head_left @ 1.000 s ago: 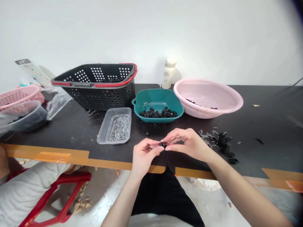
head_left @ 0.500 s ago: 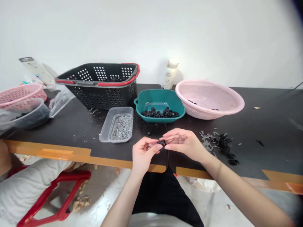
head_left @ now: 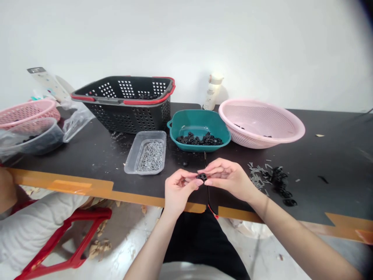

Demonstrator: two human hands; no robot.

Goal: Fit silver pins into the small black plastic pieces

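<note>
Held part: a small, rounded black part (head_left: pixel 201 177), probably plastic, sits between the fingertips of both hands, raised above the table's near edge; its fine detail is too small to make out.
Left fingers: the left hand (head_left: pixel 178 190) has thumb and forefinger drawn together on the part's left side, with the other fingers curled behind.
Right fingers: the right hand (head_left: pixel 230 178) meets it from the other side, thumb below and fingertips above, with only the part's thickness between. The two-sided pinch likely steadies so small a piece and lets it be turned.
Metal pins: a heap of short silvery pins (head_left: pixel 151 156) lies in a clear rectangular plastic tray (head_left: pixel 129 162), left of the fingers and near, perhaps for an easy reach.
Black pieces: many small black pieces (head_left: pixel 200 140) fill the front of a teal plastic basin (head_left: pixel 189 116) just beyond the fingers; its walls seem to keep them from scattering.
Loose heap: thin pale sticks (head_left: pixel 255 179) and a pile of black ring-like pieces (head_left: pixel 280 182) lie right of the right fingers, on the dark table (head_left: pixel 317 163).
Farther back: a round pink plastic colander (head_left: pixel 279 114), beyond and to the right, holds a few dark bits.
</note>
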